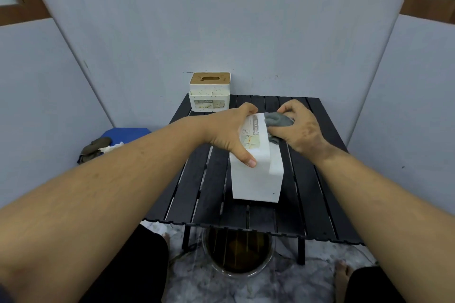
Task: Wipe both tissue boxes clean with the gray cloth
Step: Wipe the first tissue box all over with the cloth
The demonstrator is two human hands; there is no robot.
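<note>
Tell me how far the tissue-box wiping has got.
Done: nothing can be confirmed finished. In hand: the left hand steadies the near tissue box on its side, while the right hand presses the gray cloth against it. Left: the far tissue box stands untouched at the table's back edge.

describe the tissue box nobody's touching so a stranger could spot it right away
Start at the black slatted table and go to its far left corner by the wall. The tissue box stands upright there, white with a wooden slotted lid; the other box lies on its side under both hands.
</note>
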